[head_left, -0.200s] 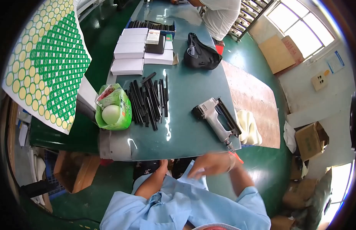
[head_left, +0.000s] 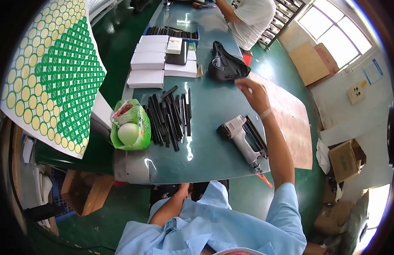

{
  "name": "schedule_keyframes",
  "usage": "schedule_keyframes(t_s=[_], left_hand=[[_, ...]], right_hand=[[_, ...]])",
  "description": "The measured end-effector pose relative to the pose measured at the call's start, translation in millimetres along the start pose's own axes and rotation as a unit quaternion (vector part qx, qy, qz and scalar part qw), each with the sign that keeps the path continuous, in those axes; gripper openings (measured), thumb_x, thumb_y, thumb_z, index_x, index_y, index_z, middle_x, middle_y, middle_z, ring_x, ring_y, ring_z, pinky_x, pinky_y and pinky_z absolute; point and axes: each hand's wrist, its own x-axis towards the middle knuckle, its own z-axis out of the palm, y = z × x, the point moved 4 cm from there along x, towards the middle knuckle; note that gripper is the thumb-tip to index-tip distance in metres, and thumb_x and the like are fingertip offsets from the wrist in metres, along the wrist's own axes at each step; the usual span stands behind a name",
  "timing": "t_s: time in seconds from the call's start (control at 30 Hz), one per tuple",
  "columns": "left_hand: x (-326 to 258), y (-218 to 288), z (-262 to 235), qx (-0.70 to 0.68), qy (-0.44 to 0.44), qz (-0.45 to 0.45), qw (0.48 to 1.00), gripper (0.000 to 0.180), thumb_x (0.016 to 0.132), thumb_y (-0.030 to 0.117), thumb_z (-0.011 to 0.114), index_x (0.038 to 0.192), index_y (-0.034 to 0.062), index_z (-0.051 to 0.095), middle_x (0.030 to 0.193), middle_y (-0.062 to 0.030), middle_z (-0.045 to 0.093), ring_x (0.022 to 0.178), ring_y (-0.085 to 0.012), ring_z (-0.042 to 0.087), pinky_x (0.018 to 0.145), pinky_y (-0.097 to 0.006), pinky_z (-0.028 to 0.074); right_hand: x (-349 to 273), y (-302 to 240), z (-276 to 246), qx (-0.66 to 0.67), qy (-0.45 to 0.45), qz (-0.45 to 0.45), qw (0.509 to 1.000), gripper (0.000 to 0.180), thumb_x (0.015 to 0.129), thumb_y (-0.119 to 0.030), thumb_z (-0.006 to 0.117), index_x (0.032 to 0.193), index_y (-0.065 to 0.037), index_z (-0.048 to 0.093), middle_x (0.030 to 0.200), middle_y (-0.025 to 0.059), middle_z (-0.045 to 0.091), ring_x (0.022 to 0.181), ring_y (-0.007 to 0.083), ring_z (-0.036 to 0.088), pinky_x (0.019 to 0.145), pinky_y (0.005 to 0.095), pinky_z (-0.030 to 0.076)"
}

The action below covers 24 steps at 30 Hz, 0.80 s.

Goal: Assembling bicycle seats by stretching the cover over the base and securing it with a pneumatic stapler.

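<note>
My right hand [head_left: 255,94] is stretched over the right side of the table, fingers loosely bent and nothing visible in them. Its fingertips are close to a soft black bag-like thing [head_left: 229,68] with what looks like a pair of glasses on it. Nearer to me lies a silver and black air nail gun [head_left: 241,138], an orange hose end [head_left: 263,180] at its handle. My right forearm passes just right of it. Below the table's front edge my left hand [head_left: 183,188] rests at my lap, its fingers mostly hidden.
Dark strips [head_left: 169,117] lie in a loose pile beside a green container [head_left: 139,131] holding a pale round thing. Behind are white boxes [head_left: 148,61] and a blue tray [head_left: 192,38] of strips. A co-worker in a white shirt [head_left: 252,23] is at the far end.
My right hand has risen from my lap and reached forward past the nail gun toward the black thing. My forearm now covers the pale pieces at the right edge. The view has shifted slightly.
</note>
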Motion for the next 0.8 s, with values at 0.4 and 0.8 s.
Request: schedule_keyframes(t_s=[0.4, 0.8], left_hand=[[-39, 32, 0, 0.088, -0.096, 0.053, 0.990, 0.043, 0.089, 0.043, 0.052, 0.114, 0.0094, 0.057, 0.103, -0.0051, 0.061, 0.091, -0.0163, 0.058, 0.077, -0.029, 0.047], [-292, 152, -22, 0.229, -0.399, 0.478, 0.748, 0.026, 0.085, 0.022, 0.060, 0.100, 0.0001, 0.061, 0.100, -0.0103, 0.063, 0.095, -0.0210, 0.059, 0.087, -0.032, 0.044]], right_hand=[[54, 70, 57, -0.237, 0.138, -0.040, 0.961, 0.020, 0.072, -0.012, 0.057, 0.090, -0.004, 0.055, 0.083, 0.0126, 0.057, 0.082, 0.0306, 0.056, 0.072, 0.0418, 0.043], [-195, -111, -23, 0.358, 0.173, 0.156, 0.904, 0.039, 0.072, -0.009, 0.065, 0.108, 0.001, 0.053, 0.099, 0.0040, 0.057, 0.084, 0.0135, 0.054, 0.076, 0.0259, 0.043]])
